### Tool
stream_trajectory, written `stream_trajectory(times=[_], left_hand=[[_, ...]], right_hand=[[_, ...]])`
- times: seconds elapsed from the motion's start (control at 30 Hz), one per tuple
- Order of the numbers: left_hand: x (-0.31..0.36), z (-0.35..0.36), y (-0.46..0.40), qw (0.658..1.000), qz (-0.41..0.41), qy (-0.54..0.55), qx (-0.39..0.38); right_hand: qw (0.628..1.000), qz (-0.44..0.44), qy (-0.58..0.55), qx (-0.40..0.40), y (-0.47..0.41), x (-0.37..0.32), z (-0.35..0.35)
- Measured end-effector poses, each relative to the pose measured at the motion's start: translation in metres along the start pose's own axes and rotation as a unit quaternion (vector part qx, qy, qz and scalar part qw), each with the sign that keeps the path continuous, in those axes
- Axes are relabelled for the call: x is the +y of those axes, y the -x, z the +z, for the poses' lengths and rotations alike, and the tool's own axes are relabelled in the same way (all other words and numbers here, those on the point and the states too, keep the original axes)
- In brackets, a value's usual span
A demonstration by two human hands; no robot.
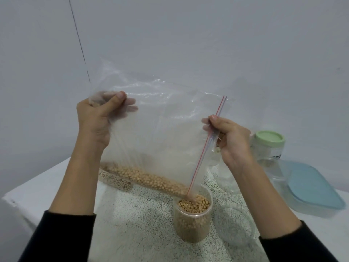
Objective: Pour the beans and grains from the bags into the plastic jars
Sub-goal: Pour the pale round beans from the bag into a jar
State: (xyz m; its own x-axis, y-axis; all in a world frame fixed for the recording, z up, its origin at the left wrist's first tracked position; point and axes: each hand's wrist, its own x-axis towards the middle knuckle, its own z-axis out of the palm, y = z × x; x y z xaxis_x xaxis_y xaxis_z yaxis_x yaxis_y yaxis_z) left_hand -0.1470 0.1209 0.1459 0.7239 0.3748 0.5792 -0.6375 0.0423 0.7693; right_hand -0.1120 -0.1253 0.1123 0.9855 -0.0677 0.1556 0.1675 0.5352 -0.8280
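- Head view: the left hand [98, 118] pinches the upper corner of a clear zip-lock bag [160, 125], thumb in front and fingers showing through the plastic behind it.
- The right hand [231, 138] closes its grip on the bag's mouth edge, thumb and fingers pinching the red-and-blue zip strip [205, 148].
- The bag hangs tilted between the 2 hands, its zip corner dipping into the mouth of an open clear plastic jar [192, 220] on the bench [37, 188].
- Soybeans [147, 179] lie in a band along the bag's lower edge, sloping down toward the jar.
- The jar stands upright on a speckled white mat [139, 224] and is filled with soybeans nearly to its rim.
- Behind the bag's left end, another bag of darker grains [117, 181] lies on the bench, partly hidden.
- To the right, a clear jar with a green lid [269, 146] stands upright, behind the right wrist.
- A clear box with a blue lid [311, 186] sits at the bench's right edge.
- A clear round lid or dish [234, 225] rests on the mat just right of the filled jar; I cannot tell which.
- Both forearms wear black sleeves [64, 235].
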Motion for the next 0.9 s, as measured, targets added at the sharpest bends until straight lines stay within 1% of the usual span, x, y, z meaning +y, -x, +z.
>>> stream_trajectory(times=[0.2, 0.4, 0.63, 0.8, 0.9], left_hand=[[0.0033, -0.0014, -0.0006, 1.000, 0.001, -0.003, 0.006], [-0.0009, 0.0006, 0.0013, 1.000, -0.005, 0.001, 0.003], [0.0014, 0.0006, 0.0007, 1.000, 0.003, -0.001, 0.005], [-0.0001, 0.0048, 0.0038, 1.000, -0.010, 0.007, 0.001], [0.0027, 0.0040, 0.0014, 1.000, -0.003, 0.007, -0.001]], right_hand=[[1.000, 0.014, 0.018, -0.015, 0.0035, 0.0047, 0.0021], [1.000, 0.001, 0.014, 0.002, -0.0016, 0.0008, -0.0005], [1.000, 0.013, 0.005, -0.006, 0.0020, 0.0056, 0.0002], [1.000, -0.006, 0.013, 0.009, -0.0019, 0.0006, -0.0025], [1.000, 0.008, 0.014, 0.002, -0.0009, 0.0039, -0.0019]])
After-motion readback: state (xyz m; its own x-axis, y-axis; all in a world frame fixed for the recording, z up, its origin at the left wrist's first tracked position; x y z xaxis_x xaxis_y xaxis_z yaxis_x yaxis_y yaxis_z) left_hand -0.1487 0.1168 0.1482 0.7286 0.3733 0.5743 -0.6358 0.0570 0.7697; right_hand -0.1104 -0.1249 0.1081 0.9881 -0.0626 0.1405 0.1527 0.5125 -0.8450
